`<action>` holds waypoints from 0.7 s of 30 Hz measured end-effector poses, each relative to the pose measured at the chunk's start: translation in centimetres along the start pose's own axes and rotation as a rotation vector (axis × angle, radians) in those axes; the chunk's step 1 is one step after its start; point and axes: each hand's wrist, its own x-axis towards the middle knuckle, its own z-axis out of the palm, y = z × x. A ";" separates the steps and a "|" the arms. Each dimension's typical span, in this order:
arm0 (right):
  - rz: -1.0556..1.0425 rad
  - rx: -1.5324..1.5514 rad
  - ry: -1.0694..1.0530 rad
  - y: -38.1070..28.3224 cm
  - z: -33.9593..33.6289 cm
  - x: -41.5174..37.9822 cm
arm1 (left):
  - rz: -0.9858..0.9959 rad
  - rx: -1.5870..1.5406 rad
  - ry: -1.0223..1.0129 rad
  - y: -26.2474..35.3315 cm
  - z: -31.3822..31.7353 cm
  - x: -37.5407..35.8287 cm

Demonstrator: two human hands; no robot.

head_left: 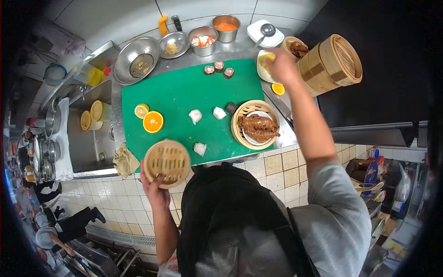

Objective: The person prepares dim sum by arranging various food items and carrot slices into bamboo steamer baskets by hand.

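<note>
My left hand (158, 191) grips a round bamboo steamer basket (167, 162) by its rim; the slatted base shows nothing lying on it. Over a white dish (260, 73) at the board's far right corner is my right hand (282, 67). Something yellow (266, 59), perhaps lemon, shows at its fingertips, which are blurred. A second steamer basket (236, 134) sits on the green cutting board (180, 92), holding a plate of brown glazed chicken feet (258, 128). White dumplings (200, 148), dark-sided pieces (229, 72) and a halved orange (153, 122) lie on the board.
Stacked bamboo steamers (330, 64) stand at the right, near a knife (278, 102). Metal bowls (136, 60) and containers (203, 40) line the back wall. A sink (87, 143) with yellow-lidded tubs is at the left, a cloth (125, 160) at its edge.
</note>
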 end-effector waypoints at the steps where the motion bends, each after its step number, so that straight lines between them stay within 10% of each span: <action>1: -0.006 -0.152 0.113 5.0 1.6 4.1 | 0.041 0.014 0.082 -0.3 -1.4 0.0; 9: 0.589 -0.764 -0.271 4.0 -1.7 11.7 | 0.088 -0.026 0.189 -1.1 -5.6 1.3; 12: 1.148 -0.490 -0.210 20.6 6.7 22.6 | 0.064 -0.005 0.232 -1.0 -5.0 1.7; 14: 1.013 -0.522 -0.374 13.7 3.2 17.5 | 0.066 0.001 0.230 -1.4 -5.3 1.7; 17: 0.843 -0.066 0.185 12.4 2.8 16.0 | 0.072 -0.027 0.207 -1.5 -5.0 2.0; 21: 0.607 -0.522 0.106 15.6 3.1 18.0 | 0.053 -0.043 0.195 -2.1 -6.2 2.2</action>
